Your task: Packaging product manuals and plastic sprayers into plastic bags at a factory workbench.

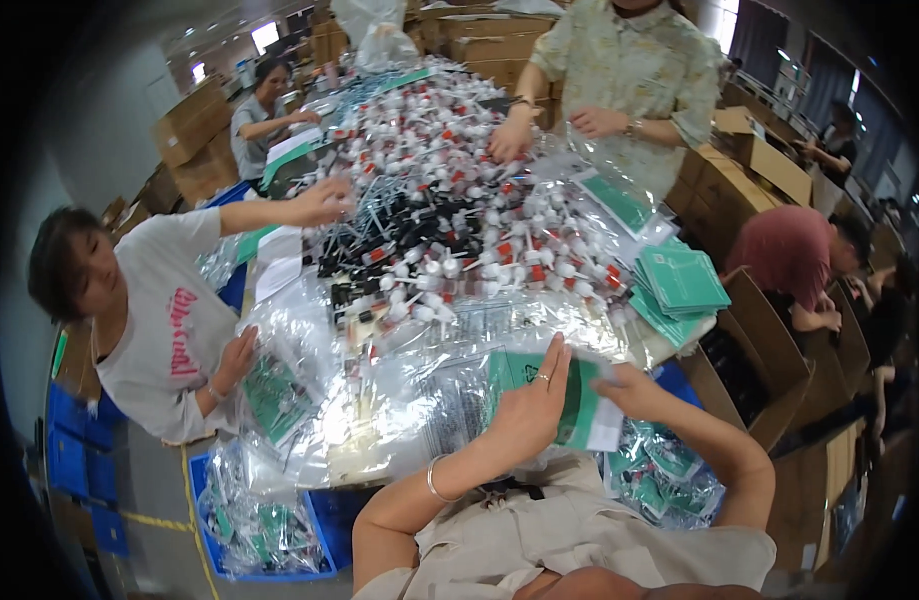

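Observation:
My left hand (pixel 531 402), a ring on one finger and a bangle at the wrist, lies with straight fingers over a green printed booklet (pixel 578 392) at the table's near edge. My right hand (pixel 631 392) grips that booklet's right side, fingers bent in and slightly blurred; a white sheet (pixel 605 424) shows below them. Under and left of my hands, clear plastic bags (pixel 404 405) cover the table's near part. Beyond them rises a big heap of small white-capped pieces (pixel 434 275), with red and black parts among them.
Green booklets (pixel 682 278) are stacked on the right. Blue bins of filled bags stand below the near edge, one at left (pixel 264 515), one at right (pixel 669 475). Co-workers' hands reach over the heap from the left (pixel 322 201) and far side (pixel 511 138). Cardboard boxes (pixel 754 350) line the right.

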The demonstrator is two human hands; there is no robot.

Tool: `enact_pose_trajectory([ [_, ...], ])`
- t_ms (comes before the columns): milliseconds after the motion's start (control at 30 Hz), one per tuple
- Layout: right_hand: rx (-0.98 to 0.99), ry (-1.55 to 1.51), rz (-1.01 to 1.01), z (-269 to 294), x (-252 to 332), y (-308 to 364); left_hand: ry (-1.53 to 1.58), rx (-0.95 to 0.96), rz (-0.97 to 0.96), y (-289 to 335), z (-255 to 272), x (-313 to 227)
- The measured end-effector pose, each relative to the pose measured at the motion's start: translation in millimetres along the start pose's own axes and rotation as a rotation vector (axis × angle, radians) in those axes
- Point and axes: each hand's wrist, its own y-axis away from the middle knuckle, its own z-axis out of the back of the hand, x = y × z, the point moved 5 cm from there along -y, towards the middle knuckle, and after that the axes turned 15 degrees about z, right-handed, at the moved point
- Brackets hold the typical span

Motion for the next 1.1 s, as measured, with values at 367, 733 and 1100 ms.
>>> enact_pose_trajectory([
  [367,0.310,0.252,-0.065,-87.2,12.8,-66.2,0.493,0.044,0.110,15.9,-3.4,-7.9],
  [733,0.068,0.262,0.647,-61.5,105.8,-129.0,0.367,-0.065,0.436,29.5,-66.7,108.7],
  [1100,0.516,0.931,1.261,-248.7,104.3,-270.6,0.412,-0.223,0.272,25.5,-67.4,105.2],
])
